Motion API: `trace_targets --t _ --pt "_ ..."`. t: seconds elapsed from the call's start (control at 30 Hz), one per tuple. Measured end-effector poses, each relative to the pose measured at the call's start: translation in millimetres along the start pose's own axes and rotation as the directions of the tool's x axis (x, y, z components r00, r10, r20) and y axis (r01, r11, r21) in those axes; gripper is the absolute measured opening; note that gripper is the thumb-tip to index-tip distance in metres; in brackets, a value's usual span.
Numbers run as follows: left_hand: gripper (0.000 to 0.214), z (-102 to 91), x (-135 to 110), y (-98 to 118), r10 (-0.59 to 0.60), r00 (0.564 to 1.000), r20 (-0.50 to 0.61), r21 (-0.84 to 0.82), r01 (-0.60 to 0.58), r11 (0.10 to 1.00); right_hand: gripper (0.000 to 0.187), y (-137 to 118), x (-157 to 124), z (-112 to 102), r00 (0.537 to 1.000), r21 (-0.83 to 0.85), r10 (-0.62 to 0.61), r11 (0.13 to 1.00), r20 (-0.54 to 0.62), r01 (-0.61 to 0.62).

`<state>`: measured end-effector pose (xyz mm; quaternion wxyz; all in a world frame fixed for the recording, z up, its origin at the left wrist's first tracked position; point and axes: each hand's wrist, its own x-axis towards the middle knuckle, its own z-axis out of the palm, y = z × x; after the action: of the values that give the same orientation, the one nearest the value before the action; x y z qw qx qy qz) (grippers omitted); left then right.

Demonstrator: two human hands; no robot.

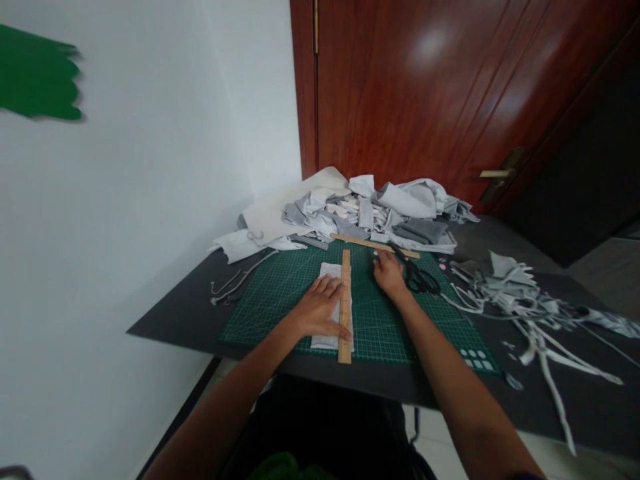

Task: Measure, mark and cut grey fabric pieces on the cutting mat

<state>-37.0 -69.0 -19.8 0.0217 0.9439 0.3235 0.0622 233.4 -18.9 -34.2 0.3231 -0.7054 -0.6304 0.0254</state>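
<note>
My left hand (323, 307) lies flat with its fingers spread, pressing a wooden ruler (345, 267) onto a folded piece of light grey fabric (327, 341). The ruler runs lengthwise along the fabric's right side, and a narrow margin of cloth shows beyond it. To the right, my right hand (389, 273) rests low over the green cutting mat (383, 330) with its fingers curled together. A small pale spot shows at its fingertips; what they hold, if anything, I cannot make out. Black-handled scissors (423, 280) lie just right of that hand, blades pointing away.
A second wooden ruler (375, 245) lies across the mat's far edge. Behind it, grey and white fabric (410, 200) is heaped against the door (400, 87). Fabric scraps and strips (515, 287) cover the dark table (185, 320) at right. A white wall (150, 167) borders the left.
</note>
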Motion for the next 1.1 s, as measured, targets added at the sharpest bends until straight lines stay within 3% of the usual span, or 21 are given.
trace_targets --t 0.33,0.67,0.9,1.1 --pt "0.11 -1.6 -2 1 0.003 1.0 -0.028 0.007 -0.003 1.0 0.031 0 11 2 0.999 -0.101 -0.028 0.994 0.036 0.031" --pt "0.126 -3.5 3 0 -0.001 1.0 -0.029 -0.054 -0.001 0.999 0.026 5 15 6 0.999 -0.069 0.026 0.997 0.043 -0.023" --pt "0.124 -1.7 1 1 -0.009 0.999 -0.035 -0.023 0.008 1.0 0.018 -2 14 6 0.999 0.131 -0.054 0.99 0.006 0.053" --pt "0.125 -2.8 1 5 -0.026 1.0 -0.017 0.004 0.026 1.0 0.013 -44 -3 20 0.972 0.357 -0.236 0.907 -0.011 0.225"
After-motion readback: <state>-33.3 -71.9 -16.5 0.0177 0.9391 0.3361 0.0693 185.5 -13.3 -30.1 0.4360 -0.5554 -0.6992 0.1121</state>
